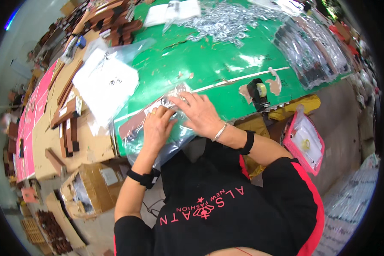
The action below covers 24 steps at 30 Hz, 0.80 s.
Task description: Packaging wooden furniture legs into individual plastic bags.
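Two bare hands: the left hand and the right hand both rest on a clear plastic bag, fingers bent and tips close together; whether either pinches the film, I cannot tell.
Brown panel: a flat strip inside the bag, lying at the near-left corner of the green tabletop, partly under the fingers.
Panel weight and feel: probably stiff and fairly light, its smooth face likely open to scratches.
Bag film: looks thin, soft and slippery, apt to slide over the panel; its loose part hangs past the tabletop's near edge.
Best hold: likely the panel's two long edges near its middle, gripped through the film, rather than the slack plastic alone.
Long axis: slantwise, roughly along the tabletop's near edge.
Panel ends: one points toward the tabletop's near-left corner, the other up and right toward its middle; no front or back can be told.
Tape dispenser: black, at the tabletop's near edge, right of the hands.
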Motion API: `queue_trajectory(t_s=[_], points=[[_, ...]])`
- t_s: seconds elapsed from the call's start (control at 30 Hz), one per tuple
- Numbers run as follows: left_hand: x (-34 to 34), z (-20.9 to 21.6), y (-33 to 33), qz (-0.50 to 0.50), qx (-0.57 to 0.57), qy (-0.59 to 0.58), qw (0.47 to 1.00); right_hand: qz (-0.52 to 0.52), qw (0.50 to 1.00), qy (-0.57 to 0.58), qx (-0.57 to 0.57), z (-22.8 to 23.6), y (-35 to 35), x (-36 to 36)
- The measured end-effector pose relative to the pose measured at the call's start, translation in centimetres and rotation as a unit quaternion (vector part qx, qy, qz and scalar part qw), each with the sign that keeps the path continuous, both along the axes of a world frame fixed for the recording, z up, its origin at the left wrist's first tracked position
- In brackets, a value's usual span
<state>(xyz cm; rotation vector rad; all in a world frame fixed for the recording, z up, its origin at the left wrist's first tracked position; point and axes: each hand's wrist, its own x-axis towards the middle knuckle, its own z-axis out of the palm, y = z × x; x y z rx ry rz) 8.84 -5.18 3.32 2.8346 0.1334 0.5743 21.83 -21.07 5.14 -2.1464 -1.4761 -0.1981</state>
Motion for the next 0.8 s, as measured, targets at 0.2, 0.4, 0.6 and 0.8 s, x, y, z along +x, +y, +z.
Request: queue_trajectory(t_s=[0.2,0.4,0.6,0.8], points=[[0.9,-2.6,-0.5,0.008,0.09,-0.038,0.995,-0.264,0.953,0.148,-0.023,2.5,-4.8,16.2],[1.8,-4.6,2.5,0.02,0.118,-0.041,0.992,-0.463,0.876,0.129,-0.025,-4.4,0.9,31.5],[1.5,-3.4,4.1,0.028,0.092,-0.029,0.995,-0.517,0.833,0.091,-0.175,-6.4,2.8,32.7],[5.5,0.2,1.3,-0.006,-0.002,-0.077,0.997,-0.447,0.875,0.126,-0.138,-4.0,0.1,31.2]])
